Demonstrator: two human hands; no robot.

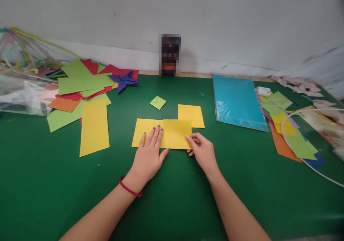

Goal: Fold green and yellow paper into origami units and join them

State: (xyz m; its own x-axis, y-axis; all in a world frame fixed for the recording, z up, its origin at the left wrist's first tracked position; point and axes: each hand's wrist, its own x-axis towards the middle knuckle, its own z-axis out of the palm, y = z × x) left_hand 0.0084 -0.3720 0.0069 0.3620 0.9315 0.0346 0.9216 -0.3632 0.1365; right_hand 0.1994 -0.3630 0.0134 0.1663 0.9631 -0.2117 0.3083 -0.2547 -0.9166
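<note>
A yellow paper strip [177, 135] with a crease across its middle lies before me on the green table. My left hand [149, 153] rests flat on its left half, fingers stretched out. At the strip's right end, my right hand [201, 148] pinches the edge between thumb and fingers. Just behind the strip is a yellow paper square [191, 115], partly covered by it. A small folded green paper square [158, 103] sits farther back. To the left lies another yellow paper strip [94, 128].
Green, red and orange papers [84, 83] pile up at the left, with a purple folded paper star [125, 81] beside them. A pack of blue paper [238, 101] lies right of centre. More coloured papers [290, 126] and a white cable [285, 121] are at far right. A pixelated object [170, 54] stands against the wall.
</note>
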